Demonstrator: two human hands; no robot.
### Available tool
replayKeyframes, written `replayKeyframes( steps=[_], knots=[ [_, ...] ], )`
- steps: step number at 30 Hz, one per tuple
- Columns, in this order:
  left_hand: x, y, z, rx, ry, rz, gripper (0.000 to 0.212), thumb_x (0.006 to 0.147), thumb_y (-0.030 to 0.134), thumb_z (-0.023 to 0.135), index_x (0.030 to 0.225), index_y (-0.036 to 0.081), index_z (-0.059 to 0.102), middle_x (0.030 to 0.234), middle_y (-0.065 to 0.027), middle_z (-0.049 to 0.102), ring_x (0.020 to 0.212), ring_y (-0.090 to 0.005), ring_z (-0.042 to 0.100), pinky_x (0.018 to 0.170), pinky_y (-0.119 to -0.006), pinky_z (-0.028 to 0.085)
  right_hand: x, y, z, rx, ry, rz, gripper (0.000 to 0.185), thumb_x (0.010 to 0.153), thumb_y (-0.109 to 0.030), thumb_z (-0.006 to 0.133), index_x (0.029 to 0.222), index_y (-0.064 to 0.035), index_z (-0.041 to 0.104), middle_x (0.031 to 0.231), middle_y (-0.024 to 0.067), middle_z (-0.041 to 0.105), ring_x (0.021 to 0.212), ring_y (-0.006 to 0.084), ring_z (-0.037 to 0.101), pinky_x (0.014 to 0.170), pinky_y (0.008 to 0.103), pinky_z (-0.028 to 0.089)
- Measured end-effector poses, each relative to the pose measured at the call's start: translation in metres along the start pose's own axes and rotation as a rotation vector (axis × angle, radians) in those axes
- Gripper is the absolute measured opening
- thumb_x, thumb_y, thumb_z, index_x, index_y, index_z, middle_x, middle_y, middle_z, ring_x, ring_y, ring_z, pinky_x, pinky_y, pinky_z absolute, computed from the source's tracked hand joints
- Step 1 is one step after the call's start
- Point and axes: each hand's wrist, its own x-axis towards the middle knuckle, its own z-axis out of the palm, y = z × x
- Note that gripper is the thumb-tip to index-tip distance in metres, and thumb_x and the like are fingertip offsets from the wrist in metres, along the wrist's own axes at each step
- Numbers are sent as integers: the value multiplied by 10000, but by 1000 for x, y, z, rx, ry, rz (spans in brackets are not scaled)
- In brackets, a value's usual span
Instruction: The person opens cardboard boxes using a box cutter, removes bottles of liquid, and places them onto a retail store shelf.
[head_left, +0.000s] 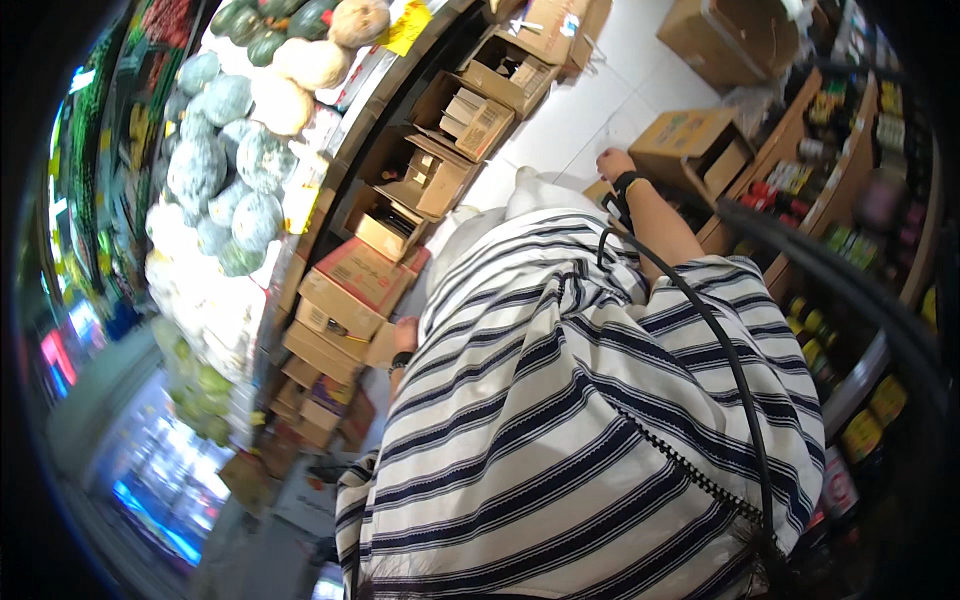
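Observation:
My left hand (406, 334) hangs low beside my striped shirt, near the opened cardboard boxes (341, 304) under the produce stand. The shirt partly hides it, and its fingers are not clear. On the other side, my right hand (614, 163) is held out above the tiled floor with its fingers curled in and nothing visible in them. Close to it stands an open carton (686, 142). Grey-green pumpkins (196, 174) and tan squashes (281, 101) are heaped on the lit stand to the left.
Open cartons (472, 124) line the foot of the stand along the white tile floor (592, 97). Shelves (817, 180) of jars and packets run along the right. A large cardboard box (724, 45) sits farther up the aisle. A black cable (705, 307) crosses my shirt.

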Motion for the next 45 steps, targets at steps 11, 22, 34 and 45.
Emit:
replayKeyframes(
  steps=[11,22,34,45],
  knots=[
    [22,167,-133,369,-59,127,272,893,252,510,882,2,617,773,-188,631,753,-321,632,689,-383,486,47,-74,97,662,-104,-17,524,745,-219,651,1163,28,454,866,122,588,741,235,593,655,327,484],
    [151,383,60,143,-272,308,149,918,119,508,972,3,585,878,-132,624,774,-241,611,696,-303,471,213,-61,118,1622,-523,510,591,774,-509,650,1015,3,479,819,94,558,647,187,574,511,267,453],
    [115,365,77,155,-359,337,123,853,126,573,880,6,577,798,-165,588,756,-320,580,668,-365,463,211,-11,106,186,56,-190,281,782,-232,578,975,-28,581,868,165,637,826,308,615,756,356,474],
    [75,196,-48,-111,-170,130,279,912,254,524,806,8,602,616,-56,545,581,-120,496,544,-296,417,8,142,13,-50,360,180,226,790,-238,593,889,-40,635,919,198,643,855,336,631,760,406,493]
  ],
)
